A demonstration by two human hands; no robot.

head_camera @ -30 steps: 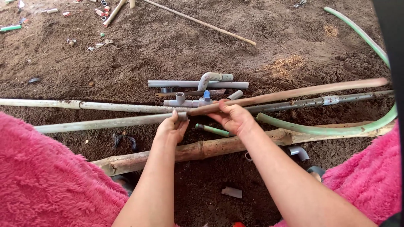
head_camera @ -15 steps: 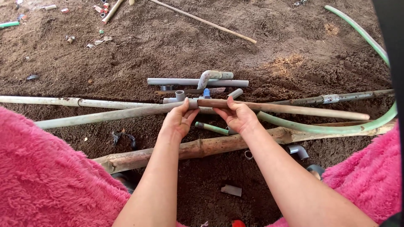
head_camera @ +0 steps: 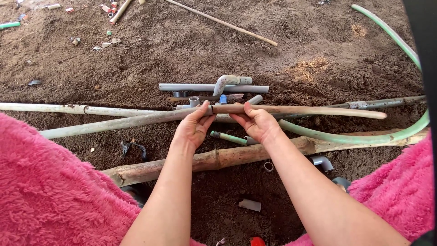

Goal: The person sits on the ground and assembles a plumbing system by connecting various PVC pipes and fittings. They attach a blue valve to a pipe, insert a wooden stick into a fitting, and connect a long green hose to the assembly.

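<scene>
pipe fittings (head_camera: 214,86) lie behind the held pipes (head_camera: 291,110), bamboo pole (head_camera: 218,159) before.

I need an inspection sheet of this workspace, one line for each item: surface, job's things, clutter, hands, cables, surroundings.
Surface: loose brown soil, uneven.
Job's things: a long pale pipe and a brownish pipe, held end to end above the ground.
Clutter: grey pipe with elbow fitting, small grey fittings, bamboo pole, thin stick, plastic scraps.
Hands: left hand grips the pale pipe's end; right hand grips the brownish pipe's end.
Cables: none seen; a green hose curves along the right.
Surroundings: pink fluffy fabric on both lower sides.
</scene>
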